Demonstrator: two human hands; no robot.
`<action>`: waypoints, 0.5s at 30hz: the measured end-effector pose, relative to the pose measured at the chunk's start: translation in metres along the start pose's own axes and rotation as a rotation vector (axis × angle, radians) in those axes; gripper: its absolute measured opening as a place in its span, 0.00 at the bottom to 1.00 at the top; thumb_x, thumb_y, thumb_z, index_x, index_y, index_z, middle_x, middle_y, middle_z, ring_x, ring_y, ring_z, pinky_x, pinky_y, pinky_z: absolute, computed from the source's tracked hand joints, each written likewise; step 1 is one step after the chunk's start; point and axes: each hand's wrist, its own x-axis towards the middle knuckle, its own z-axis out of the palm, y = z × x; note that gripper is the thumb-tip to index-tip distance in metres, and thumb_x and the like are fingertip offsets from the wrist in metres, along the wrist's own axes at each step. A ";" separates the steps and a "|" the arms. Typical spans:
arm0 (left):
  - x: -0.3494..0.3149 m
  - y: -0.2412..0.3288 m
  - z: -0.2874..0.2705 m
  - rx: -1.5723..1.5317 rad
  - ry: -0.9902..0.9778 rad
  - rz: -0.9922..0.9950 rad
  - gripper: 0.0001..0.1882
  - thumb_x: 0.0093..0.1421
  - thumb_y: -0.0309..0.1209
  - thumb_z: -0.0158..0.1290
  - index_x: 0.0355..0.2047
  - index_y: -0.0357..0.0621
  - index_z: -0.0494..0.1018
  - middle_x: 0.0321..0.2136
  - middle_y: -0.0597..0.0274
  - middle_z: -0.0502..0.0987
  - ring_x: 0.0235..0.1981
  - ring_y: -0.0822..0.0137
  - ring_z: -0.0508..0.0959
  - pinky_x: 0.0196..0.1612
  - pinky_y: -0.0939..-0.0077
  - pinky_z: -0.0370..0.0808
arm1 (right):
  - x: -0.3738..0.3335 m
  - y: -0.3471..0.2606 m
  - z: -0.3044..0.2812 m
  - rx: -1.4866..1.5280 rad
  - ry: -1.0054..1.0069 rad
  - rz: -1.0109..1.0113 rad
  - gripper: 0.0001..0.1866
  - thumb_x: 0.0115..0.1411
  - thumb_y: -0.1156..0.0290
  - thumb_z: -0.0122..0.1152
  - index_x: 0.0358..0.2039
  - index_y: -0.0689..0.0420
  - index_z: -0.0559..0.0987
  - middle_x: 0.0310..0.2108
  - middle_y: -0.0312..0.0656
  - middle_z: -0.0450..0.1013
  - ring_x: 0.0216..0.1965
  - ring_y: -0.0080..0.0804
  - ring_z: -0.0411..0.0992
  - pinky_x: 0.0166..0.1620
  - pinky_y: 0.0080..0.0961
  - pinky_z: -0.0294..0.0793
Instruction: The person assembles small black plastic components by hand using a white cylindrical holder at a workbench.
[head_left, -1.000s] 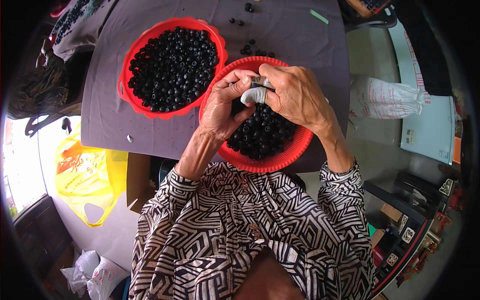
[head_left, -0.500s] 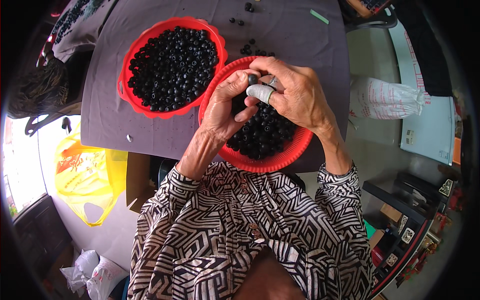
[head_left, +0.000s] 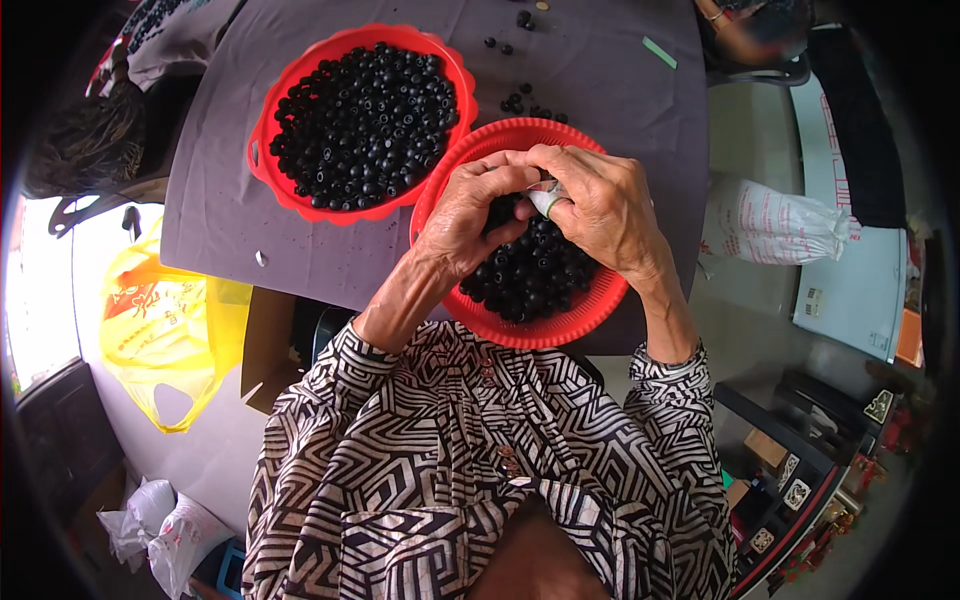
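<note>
Both my hands meet over a ridged red basin [head_left: 600, 305] that holds many small round black pieces [head_left: 530, 275], some with a pale ring at one end. My left hand [head_left: 470, 215] is closed in a pinch at the fingertips; the black ball seen there a moment earlier is now mostly hidden. Against it works my right hand [head_left: 600, 205], its fingers curled in and a white wrapping [head_left: 545, 199] round one finger. Something small and pale shows between its fingertips, too covered to make out.
A scalloped red basin [head_left: 464, 85] full of the same pieces stands to the left on the grey tablecloth [head_left: 215, 220]. Loose black pieces [head_left: 515, 105] and a green strip [head_left: 659, 53] lie farther back. Another person's arm [head_left: 735, 40] shows at far right. A yellow bag [head_left: 170, 320] hangs at left.
My fingers have drawn together, and the black ball that showed between them is now covered. The view has shifted slightly, so the basins sit a little farther right in it.
</note>
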 end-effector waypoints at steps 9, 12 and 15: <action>0.004 -0.006 -0.007 -0.212 -0.167 -0.002 0.08 0.56 0.30 0.48 0.34 0.40 0.68 0.24 0.66 0.68 0.20 0.79 0.66 0.12 0.92 0.57 | 0.001 0.003 -0.002 0.187 -0.012 0.123 0.13 0.43 0.83 0.56 0.33 0.59 0.72 0.26 0.39 0.73 0.24 0.29 0.74 0.27 0.22 0.73; 0.003 -0.008 -0.009 -0.358 -0.170 0.001 0.09 0.58 0.31 0.47 0.36 0.38 0.68 0.25 0.65 0.68 0.20 0.78 0.66 0.11 0.92 0.56 | 0.004 0.000 0.001 0.276 0.019 0.168 0.10 0.47 0.79 0.59 0.32 0.60 0.72 0.24 0.38 0.73 0.23 0.26 0.74 0.26 0.21 0.72; 0.003 -0.006 -0.009 -0.343 -0.207 0.007 0.10 0.59 0.31 0.47 0.37 0.38 0.68 0.24 0.65 0.68 0.20 0.78 0.66 0.10 0.91 0.55 | 0.006 -0.002 -0.013 0.184 0.000 0.208 0.12 0.47 0.72 0.63 0.31 0.60 0.72 0.22 0.38 0.72 0.22 0.25 0.73 0.24 0.21 0.70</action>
